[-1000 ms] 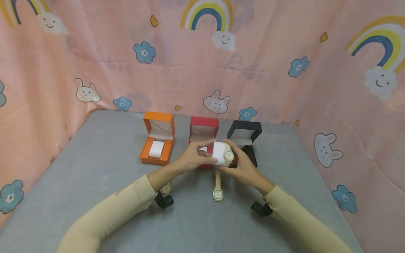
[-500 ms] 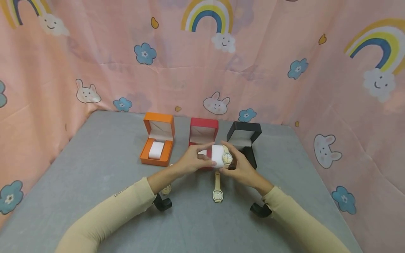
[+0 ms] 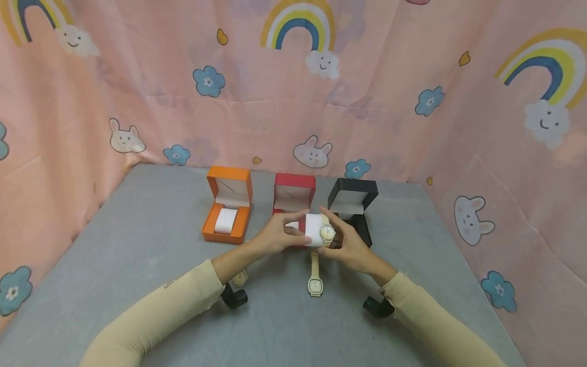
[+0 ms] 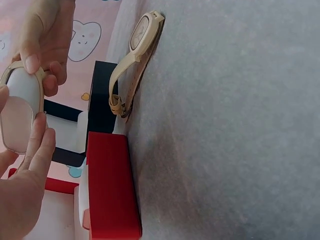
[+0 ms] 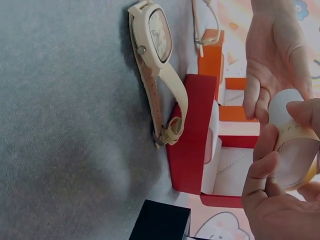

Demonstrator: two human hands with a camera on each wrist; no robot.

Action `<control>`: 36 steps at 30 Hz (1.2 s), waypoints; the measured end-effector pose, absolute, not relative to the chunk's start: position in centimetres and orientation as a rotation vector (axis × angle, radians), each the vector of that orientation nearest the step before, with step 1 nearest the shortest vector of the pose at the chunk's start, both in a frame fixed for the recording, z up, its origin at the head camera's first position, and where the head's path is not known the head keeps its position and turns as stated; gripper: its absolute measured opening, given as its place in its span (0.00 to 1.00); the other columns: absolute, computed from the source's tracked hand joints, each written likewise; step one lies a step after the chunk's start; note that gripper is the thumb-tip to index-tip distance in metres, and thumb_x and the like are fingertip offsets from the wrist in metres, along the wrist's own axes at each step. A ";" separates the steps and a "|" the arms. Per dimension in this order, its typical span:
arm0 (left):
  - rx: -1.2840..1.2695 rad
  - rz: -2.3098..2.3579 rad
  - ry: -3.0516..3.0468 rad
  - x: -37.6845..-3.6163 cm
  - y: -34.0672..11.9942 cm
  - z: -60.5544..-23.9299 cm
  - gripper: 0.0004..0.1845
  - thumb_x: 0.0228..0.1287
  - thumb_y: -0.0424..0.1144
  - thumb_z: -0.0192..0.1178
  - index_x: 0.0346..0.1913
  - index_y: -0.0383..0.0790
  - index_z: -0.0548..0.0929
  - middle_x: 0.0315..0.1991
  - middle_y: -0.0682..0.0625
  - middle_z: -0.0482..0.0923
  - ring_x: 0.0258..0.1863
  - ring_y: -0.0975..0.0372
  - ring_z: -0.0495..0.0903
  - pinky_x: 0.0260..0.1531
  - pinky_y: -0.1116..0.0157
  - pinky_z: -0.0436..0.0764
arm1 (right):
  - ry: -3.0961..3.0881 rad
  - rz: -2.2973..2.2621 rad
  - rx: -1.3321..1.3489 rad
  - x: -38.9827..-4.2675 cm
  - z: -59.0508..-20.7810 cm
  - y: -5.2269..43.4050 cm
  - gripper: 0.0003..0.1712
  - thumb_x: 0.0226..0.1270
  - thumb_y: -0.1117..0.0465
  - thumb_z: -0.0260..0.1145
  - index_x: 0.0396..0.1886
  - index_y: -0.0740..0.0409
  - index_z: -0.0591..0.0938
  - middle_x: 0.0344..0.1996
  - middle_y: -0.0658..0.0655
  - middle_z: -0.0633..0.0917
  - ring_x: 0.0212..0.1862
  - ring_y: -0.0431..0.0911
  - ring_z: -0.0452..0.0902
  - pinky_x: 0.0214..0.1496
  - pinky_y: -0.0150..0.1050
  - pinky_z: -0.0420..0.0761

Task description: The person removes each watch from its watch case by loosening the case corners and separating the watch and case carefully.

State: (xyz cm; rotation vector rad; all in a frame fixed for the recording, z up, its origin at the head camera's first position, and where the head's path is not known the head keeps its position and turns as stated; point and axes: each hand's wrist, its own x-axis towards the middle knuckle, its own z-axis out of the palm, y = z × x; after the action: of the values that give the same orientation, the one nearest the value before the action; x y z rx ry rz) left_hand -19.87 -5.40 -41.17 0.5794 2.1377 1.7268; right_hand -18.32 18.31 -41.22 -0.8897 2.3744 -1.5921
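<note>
My left hand (image 3: 277, 235) pinches one end of a white watch cushion (image 3: 314, 229), raised in front of the red watch box (image 3: 295, 182). A cream wristwatch (image 3: 327, 233) with a round dial is around the cushion's right end. My right hand (image 3: 350, 247) grips this watch and the cushion from the right side. In the right wrist view its cream strap (image 5: 295, 131) loops round the cushion. Just below the hands, another cream watch (image 3: 315, 285) with a squarish dial lies on the table. A third watch (image 3: 240, 278) lies partly hidden by the left forearm.
An orange watch box (image 3: 212, 233) with a white cushion in it stands at the left, lid up. To the right is a black box (image 3: 352, 186), also with its lid raised. A pink patterned curtain (image 3: 257, 112) hangs behind the grey table (image 3: 151, 214).
Both hands have come slightly lower and a little left with the cushion and watch. The grip looks the same. The whole view has shifted slightly.
</note>
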 end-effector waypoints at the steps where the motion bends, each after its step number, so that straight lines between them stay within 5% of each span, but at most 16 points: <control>1: 0.576 1.728 2.132 -19.8 -5.4 -41.2 0.40 0.62 0.33 0.70 0.77 0.41 0.65 0.59 0.35 0.82 0.46 0.59 0.89 0.45 0.70 0.83 | 2.367 -1.594 -0.881 -18.3 -41.2 18.3 0.55 0.60 0.72 0.72 0.82 0.53 0.53 0.68 0.68 0.71 0.46 0.38 0.78 0.42 0.31 0.83; 7: 0.603 1.751 2.101 -19.9 -5.4 -41.5 0.40 0.62 0.31 0.70 0.76 0.38 0.66 0.47 0.34 0.88 0.39 0.64 0.89 0.39 0.72 0.81 | 2.354 -1.588 -0.862 -18.2 -41.2 18.4 0.54 0.60 0.72 0.72 0.82 0.53 0.55 0.65 0.67 0.72 0.44 0.39 0.77 0.39 0.31 0.81; 18: 0.624 1.732 2.118 -19.8 -5.7 -41.2 0.39 0.62 0.32 0.70 0.75 0.36 0.66 0.46 0.34 0.88 0.37 0.64 0.87 0.39 0.72 0.80 | 2.335 -1.596 -0.887 -18.2 -41.1 18.3 0.55 0.58 0.73 0.73 0.81 0.57 0.55 0.61 0.67 0.73 0.37 0.39 0.77 0.35 0.30 0.78; 36: 0.680 1.729 2.068 -20.2 -6.3 -40.6 0.38 0.61 0.30 0.69 0.74 0.38 0.68 0.63 0.36 0.78 0.41 0.61 0.88 0.44 0.70 0.83 | 2.303 -1.589 -0.936 -18.5 -41.0 18.6 0.48 0.61 0.72 0.72 0.78 0.56 0.60 0.60 0.68 0.74 0.34 0.41 0.79 0.35 0.31 0.81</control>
State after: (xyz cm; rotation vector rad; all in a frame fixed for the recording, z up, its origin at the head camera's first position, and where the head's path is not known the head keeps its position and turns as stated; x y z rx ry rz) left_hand -20.16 -6.26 -40.64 0.6803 2.0675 1.7295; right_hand -18.47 18.57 -40.98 -0.9365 2.3030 -1.5890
